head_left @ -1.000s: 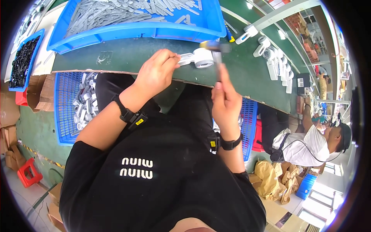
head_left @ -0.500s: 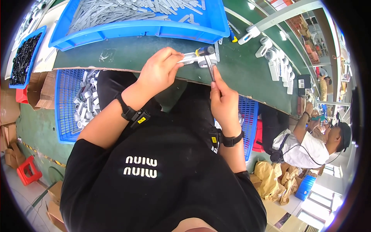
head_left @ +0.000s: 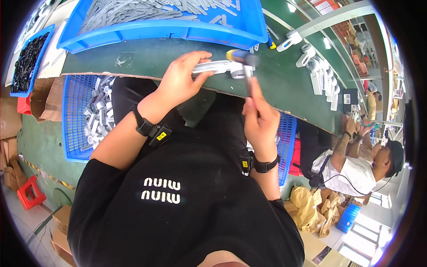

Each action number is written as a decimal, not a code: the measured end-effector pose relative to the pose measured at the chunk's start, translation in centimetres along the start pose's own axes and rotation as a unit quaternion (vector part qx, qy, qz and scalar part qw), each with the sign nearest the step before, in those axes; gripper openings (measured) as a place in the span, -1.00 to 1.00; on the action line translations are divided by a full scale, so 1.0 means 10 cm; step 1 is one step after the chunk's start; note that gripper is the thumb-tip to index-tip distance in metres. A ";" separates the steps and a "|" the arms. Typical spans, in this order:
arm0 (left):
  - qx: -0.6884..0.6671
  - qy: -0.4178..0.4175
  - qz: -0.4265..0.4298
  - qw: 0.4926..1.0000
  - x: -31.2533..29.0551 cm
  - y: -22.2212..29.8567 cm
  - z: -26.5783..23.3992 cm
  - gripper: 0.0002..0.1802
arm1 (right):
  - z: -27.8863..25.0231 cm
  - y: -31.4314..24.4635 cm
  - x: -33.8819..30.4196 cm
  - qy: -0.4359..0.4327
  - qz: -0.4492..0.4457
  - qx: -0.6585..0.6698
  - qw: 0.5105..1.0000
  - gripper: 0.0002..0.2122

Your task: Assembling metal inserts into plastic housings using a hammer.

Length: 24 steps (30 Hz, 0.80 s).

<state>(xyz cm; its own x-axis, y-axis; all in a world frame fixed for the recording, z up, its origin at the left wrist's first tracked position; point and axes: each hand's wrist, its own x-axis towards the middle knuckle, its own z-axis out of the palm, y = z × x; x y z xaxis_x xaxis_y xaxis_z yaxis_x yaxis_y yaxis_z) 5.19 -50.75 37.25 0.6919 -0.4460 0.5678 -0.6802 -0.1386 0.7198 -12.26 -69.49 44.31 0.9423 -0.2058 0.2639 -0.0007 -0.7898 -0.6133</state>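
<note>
While hands (head_left: 180,78) (head_left: 261,118) hold part (head_left: 216,66) and hammer (head_left: 247,69), bench (head_left: 284,86)

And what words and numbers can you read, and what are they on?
Black shirt: two rows of white letters, clear, but I won't copy them.
Left wrist gadget: yellow label, too small to read.
Right wrist gadget: yellow label, too small.
Black box: white label, too small.

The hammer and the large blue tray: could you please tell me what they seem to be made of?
Hammer: shaft probably metal, from its grey sheen; the head too blurred to tell. Large blue tray: likely moulded plastic, smooth and glossy, from its uniform colour and ribbed wall.
</note>
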 end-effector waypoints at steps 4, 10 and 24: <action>-0.024 -0.016 -0.035 0.999 0.03 0.03 -0.01 -0.50 | 0.11 0.11 0.02 0.140 -0.038 0.080 0.986 -0.54; -0.037 -0.020 -0.054 0.998 0.01 -0.02 -0.02 -0.46 | -0.01 -0.21 0.05 0.089 0.010 0.139 0.986 -0.56; -0.073 -0.031 -0.070 0.994 0.04 -0.02 -0.08 -0.38 | -0.21 -0.03 0.17 -0.075 0.036 0.027 0.996 -0.59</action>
<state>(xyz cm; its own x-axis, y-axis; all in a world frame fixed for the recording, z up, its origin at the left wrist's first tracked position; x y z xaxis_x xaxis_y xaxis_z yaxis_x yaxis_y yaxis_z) 5.82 -50.23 37.65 0.7581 -0.4856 0.4353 -0.5324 -0.0753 0.8431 -11.34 -70.80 46.56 0.9798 -0.1690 0.1071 -0.0552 -0.7429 -0.6671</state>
